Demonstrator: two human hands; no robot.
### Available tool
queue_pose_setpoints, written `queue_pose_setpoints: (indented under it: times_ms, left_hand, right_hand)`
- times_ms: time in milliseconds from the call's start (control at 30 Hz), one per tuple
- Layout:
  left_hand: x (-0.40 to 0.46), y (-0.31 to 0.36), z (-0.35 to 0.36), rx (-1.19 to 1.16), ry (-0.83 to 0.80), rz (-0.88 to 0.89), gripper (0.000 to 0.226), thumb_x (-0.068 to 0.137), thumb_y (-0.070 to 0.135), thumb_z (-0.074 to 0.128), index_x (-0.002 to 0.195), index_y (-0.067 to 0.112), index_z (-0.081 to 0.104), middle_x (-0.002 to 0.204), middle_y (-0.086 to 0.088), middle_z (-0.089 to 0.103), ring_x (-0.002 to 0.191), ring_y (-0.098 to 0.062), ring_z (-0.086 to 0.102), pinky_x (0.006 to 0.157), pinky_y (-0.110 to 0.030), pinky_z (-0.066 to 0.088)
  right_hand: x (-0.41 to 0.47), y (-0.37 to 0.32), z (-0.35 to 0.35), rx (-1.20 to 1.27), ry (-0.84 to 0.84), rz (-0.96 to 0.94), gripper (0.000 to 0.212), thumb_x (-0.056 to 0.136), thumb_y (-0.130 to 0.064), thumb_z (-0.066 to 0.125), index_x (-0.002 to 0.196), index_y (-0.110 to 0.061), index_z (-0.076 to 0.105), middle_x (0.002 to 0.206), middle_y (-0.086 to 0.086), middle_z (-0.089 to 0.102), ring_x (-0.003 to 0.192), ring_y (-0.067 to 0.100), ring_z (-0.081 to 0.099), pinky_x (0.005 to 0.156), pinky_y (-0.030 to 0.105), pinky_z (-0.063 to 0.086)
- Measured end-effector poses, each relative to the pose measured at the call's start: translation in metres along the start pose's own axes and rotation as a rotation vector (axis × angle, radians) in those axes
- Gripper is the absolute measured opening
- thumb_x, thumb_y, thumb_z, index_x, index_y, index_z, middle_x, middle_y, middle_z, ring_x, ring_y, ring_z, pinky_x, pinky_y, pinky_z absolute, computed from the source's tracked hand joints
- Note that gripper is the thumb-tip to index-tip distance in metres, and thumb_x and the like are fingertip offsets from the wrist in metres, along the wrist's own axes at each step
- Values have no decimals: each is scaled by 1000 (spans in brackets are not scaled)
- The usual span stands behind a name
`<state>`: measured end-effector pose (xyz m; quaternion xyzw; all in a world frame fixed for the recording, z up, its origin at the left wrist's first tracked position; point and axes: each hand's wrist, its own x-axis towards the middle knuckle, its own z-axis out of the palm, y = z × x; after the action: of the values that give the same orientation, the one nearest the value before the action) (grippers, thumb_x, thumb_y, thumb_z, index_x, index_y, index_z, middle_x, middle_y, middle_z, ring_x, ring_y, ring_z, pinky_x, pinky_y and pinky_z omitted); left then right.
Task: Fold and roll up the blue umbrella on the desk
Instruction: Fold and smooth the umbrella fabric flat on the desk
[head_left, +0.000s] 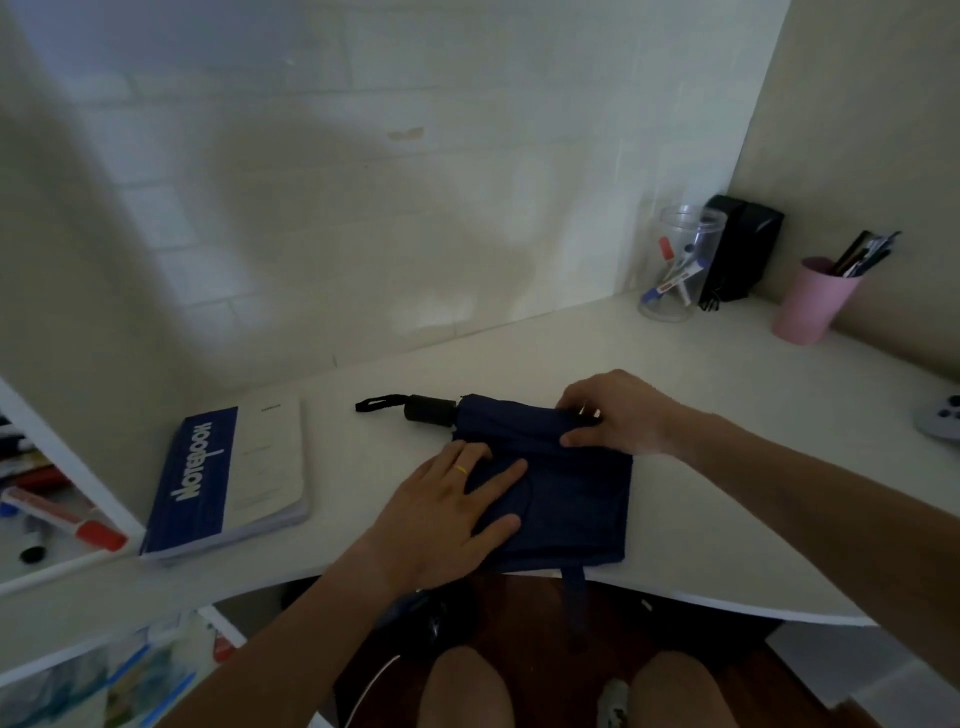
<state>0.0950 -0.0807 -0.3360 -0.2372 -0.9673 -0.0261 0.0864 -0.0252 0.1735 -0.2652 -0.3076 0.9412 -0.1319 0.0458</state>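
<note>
The blue umbrella (571, 493) lies collapsed on the white desk (727, 415), its dark fabric spread flat toward the front edge. Its black handle (430, 409) with a wrist loop points left. A blue closing strap (574, 587) hangs over the desk's front edge. My left hand (447, 514) rests flat, fingers apart, on the left part of the fabric. My right hand (613, 413) pinches the fabric at the umbrella's far right end, near the tip.
A blue and white notebook (228, 478) lies left of the umbrella. At the back right stand a clear jar of markers (675, 270), a black box (743, 249) and a pink cup with pens (813, 301). A grey controller (943, 423) sits at the right edge. Shelves hold markers at left.
</note>
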Motion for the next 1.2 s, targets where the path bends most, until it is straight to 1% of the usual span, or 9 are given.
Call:
queue_pose_setpoints:
  times_ms: [267,367,433,500,567,700,833,1033,1200]
  left_hand:
    - [-10,5,-16,-10,1,39,61,101,68,19,155,44,32,152,0,46,137,-20,45,113,-38,37]
    - [16,4,-37,-52,213,36,45,105,53,35,124,28,68,114,3,71,101,-19,65,90,-38,51]
    - [36,-2,-46,-10,323,32,37,100,42,53,123,17,67,119,-5,68,108,-24,61,91,-40,54]
    - [53,-9,-48,2,143,29,54,95,40,62,142,14,54,140,-9,57,127,-28,53,103,-43,50]
    - [63,-13,-42,-52,-63,-1,53,97,40,60,144,20,49,133,-6,61,119,-27,59,97,-46,53]
    - [60,-18,-33,-112,24,15,41,95,38,64,133,23,60,116,-1,67,102,-22,65,83,-44,55]
    - [55,-23,-30,-116,53,60,44,97,39,63,136,20,59,119,-2,67,102,-22,65,84,-42,56]
    - [53,-35,-29,-132,-20,80,65,97,60,36,145,20,52,128,1,63,108,-17,62,94,-34,52]
    - [55,-39,-32,-248,-79,25,65,96,67,46,145,25,54,129,4,65,110,-12,60,99,-33,49]
  right_hand:
    - [-22,3,43,-395,501,-376,22,86,-27,73,101,-11,68,93,3,67,78,22,62,61,34,51]
    - [-25,5,48,-439,596,-444,8,88,-14,68,94,-8,67,93,8,66,76,24,59,61,35,48]
    - [-29,3,52,-452,640,-474,5,90,-7,64,93,-6,67,96,11,66,77,26,57,63,36,48]
    - [-31,2,55,-426,647,-477,6,91,-6,63,94,-5,68,99,12,66,79,26,58,64,36,48]
    - [-32,5,52,-349,601,-468,9,92,-14,64,96,-7,68,102,9,66,82,25,58,67,33,47]
    - [-38,14,34,28,381,-294,25,86,-43,72,103,-26,65,112,-5,62,100,12,57,84,26,48]
    - [-41,20,26,370,204,-145,33,83,-36,79,110,-33,60,103,-16,70,92,-1,66,81,22,55]
    - [-45,32,23,179,191,-169,50,84,-34,78,131,-27,64,123,-11,70,106,0,64,94,10,46]
    - [-51,35,38,4,318,-272,48,88,-26,74,134,-21,63,124,-1,71,105,13,69,94,13,43]
